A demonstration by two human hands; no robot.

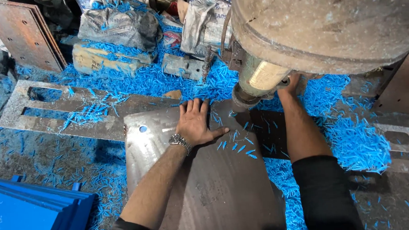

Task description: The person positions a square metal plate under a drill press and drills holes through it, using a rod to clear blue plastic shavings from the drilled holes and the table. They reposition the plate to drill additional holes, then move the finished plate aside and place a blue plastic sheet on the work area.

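My left hand (194, 122) lies flat, fingers spread, on a large grey steel plate (207, 184) that has a round hole near its left edge (143, 128). A metal watch sits on that wrist. My right hand (289, 86) reaches up under a big rusty machine head (329, 22) and touches its cylindrical spindle (253, 83), which points down at the plate's far edge. Whether the right fingers grip anything is hidden by the machine. Small blue plastic slivers (240, 145) lie scattered on the plate.
Heaps of blue plastic chips (357, 140) cover the floor. A slotted steel plate (52, 112) lies at left, rusty drilled plates (24, 33) lean at back left, grey sacks (118, 24) sit behind, and a blue stack (29, 214) is at bottom left.
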